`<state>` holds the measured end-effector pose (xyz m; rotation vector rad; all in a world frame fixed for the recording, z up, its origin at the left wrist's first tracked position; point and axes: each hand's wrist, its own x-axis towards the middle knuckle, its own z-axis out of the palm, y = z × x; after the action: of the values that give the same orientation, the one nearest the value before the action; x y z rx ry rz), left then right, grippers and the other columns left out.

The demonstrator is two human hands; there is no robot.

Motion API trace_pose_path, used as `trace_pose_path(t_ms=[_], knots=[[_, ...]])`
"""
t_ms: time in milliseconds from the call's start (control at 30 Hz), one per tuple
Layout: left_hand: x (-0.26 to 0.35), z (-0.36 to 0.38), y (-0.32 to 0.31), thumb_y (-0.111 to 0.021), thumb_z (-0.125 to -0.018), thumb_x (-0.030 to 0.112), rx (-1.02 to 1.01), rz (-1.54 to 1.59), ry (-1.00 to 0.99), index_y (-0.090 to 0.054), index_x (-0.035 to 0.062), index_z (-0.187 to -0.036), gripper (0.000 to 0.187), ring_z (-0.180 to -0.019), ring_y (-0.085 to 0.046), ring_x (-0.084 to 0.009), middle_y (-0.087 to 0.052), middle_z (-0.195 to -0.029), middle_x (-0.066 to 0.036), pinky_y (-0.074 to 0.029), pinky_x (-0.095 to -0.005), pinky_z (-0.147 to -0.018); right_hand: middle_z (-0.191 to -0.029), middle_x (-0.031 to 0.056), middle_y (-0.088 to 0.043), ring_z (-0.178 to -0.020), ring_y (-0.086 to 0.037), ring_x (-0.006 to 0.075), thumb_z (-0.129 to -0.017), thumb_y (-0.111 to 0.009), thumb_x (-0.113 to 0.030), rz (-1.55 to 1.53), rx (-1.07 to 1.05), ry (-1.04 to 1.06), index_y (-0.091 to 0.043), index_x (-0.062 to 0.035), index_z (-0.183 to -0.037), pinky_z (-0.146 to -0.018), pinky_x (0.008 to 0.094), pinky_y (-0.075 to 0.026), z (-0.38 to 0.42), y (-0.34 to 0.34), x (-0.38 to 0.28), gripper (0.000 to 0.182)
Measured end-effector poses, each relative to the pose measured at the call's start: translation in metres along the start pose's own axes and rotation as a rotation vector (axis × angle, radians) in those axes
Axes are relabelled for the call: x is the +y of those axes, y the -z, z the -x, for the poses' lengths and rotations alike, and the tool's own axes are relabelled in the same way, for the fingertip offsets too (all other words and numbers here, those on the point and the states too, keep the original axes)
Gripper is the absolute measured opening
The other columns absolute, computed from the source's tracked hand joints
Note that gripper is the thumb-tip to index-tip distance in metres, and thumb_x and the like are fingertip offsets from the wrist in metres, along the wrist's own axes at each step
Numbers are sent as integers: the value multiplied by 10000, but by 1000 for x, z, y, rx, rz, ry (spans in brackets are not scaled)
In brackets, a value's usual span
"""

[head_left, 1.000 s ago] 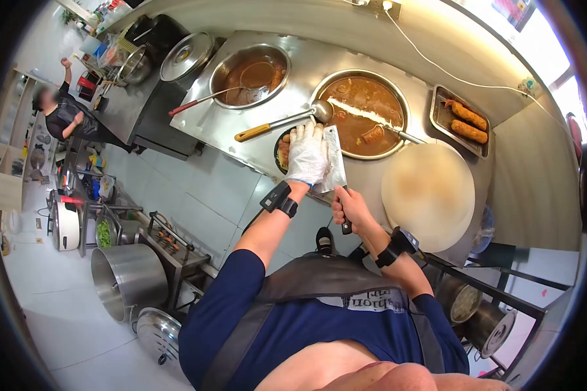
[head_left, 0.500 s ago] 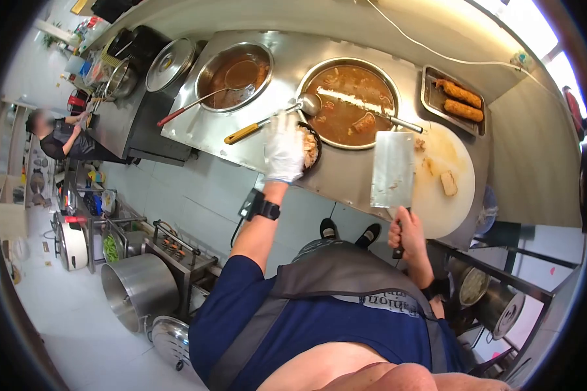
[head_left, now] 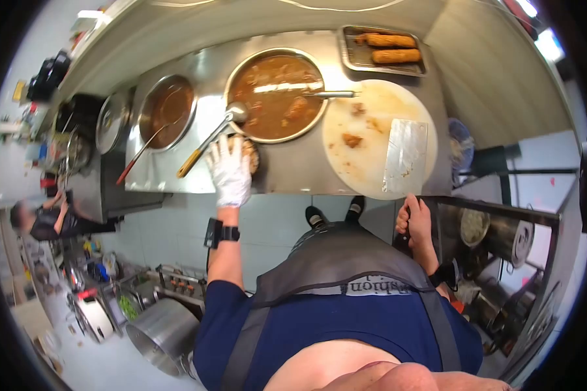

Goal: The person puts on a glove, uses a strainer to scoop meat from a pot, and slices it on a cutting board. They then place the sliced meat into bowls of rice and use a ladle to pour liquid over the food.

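Note:
My left hand [head_left: 231,176] wears a clear plastic glove, its fingers spread at the left side of a dark bowl [head_left: 254,159] of chopped food. The glove hides part of that bowl. Just beyond the fingers lies a ladle [head_left: 201,148] with a yellow handle, its head at the rim of a wide pan of brown stew [head_left: 274,98]. In my bare right hand [head_left: 416,221] is the handle of a cleaver [head_left: 406,156]. Its broad blade is over the right part of a round cutting board [head_left: 336,166], where a brown food piece [head_left: 352,140] and scraps lie.
A second pot of brown sauce [head_left: 167,111] holds a red-handled ladle [head_left: 137,156]. Behind the board sits a metal tray [head_left: 355,62] with two long fried pieces [head_left: 396,56]. At far left, a person [head_left: 52,215] stands by another counter. A large steel pot [head_left: 163,335] is behind me.
The view has turned, so the counter things appear further left. The cleaver has gone from the board's left edge to over its right part. My left hand remains by the bowl, fingers now clearly spread.

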<state>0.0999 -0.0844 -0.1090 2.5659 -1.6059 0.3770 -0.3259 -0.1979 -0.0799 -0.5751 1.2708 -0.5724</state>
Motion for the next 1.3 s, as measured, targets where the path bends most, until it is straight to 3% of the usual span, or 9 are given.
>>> trace_pose_path(t_ms=[200, 333, 533, 667, 833, 900, 967, 1067, 1300], knots=[[114, -32, 29, -555, -907, 162, 79, 641, -291, -548, 66, -1337, 441, -1251, -505, -397, -528, -1372, -209, -394, -465, -1063, -583, 2, -406, -419, -402, 102, -1014, -512, -329, -58, 123, 103, -423, -105, -814, -375, 271, -330, -7, 51, 11, 313], [192, -49, -16, -536, -855, 84, -39, 488, -456, -584, 64, -1290, 438, -1151, -585, -362, -555, -1343, -205, -475, -445, -964, -590, -1, -408, -418, -400, 98, -1015, -515, -333, -44, 149, 116, -431, -107, -839, -373, 265, -326, -24, 79, 13, 298], [250, -83, -52, -553, -818, 62, -179, 447, -473, -588, 56, -964, 151, -831, -652, -323, -675, -821, -131, -517, -429, -729, -582, 1, -429, -420, -406, 99, -992, -544, -320, 13, 51, 7, -424, -97, -789, -377, 276, -341, -51, 101, 11, 325], [285, -92, -41, -557, -820, 56, -294, 575, -409, -607, 65, -1072, 257, -870, -656, -319, -677, -921, -157, -523, -427, -750, -585, 2, -435, -424, -413, 93, -994, -549, -327, 94, -101, -66, -426, -96, -803, -381, 273, -349, -70, 102, 3, 324], [309, -90, -28, -536, -855, 40, 18, 496, -646, -560, 99, -1310, 459, -934, -657, -306, -637, -1100, -191, -521, -383, -833, -585, -1, -439, -429, -413, 93, -993, -555, -301, 261, -209, -87, -430, -89, -816, -384, 271, -345, -73, 90, -22, 303], [310, -90, -32, -533, -864, 72, -175, 598, -564, -582, 89, -1237, 377, -866, -652, -294, -640, -1045, -173, -521, -358, -794, -589, -3, -444, -429, -414, 91, -992, -556, -298, 289, -267, -135, -437, -88, -822, -384, 269, -344, -73, 90, -28, 295], [311, -89, -32, -539, -860, 114, -709, 1228, 64, -621, 76, -1073, 231, -792, -633, -271, -641, -961, -147, -518, -345, -720, -591, -2, -445, -429, -414, 91, -991, -556, -297, 306, -304, -146, -437, -88, -825, -384, 269, -344, -71, 94, -36, 293], [305, -81, -33, -553, -846, 152, -361, 584, -479, -624, 70, -860, 109, -741, -614, -273, -637, -855, -132, -509, -363, -679, -589, 0, -440, -428, -415, 94, -989, -556, -297, 310, -337, -166, -438, -89, -827, -383, 269, -345, -70, 106, -37, 289], [307, -83, -14, -582, -794, 138, -506, 490, -494, -617, 75, -712, 109, -767, -637, -301, -621, -771, -137, -510, -381, -696, -575, 2, -428, -424, -415, 100, -984, -564, -312, 134, -196, -163, -431, -92, -821, -375, 271, -337, -78, 119, -37, 305]])
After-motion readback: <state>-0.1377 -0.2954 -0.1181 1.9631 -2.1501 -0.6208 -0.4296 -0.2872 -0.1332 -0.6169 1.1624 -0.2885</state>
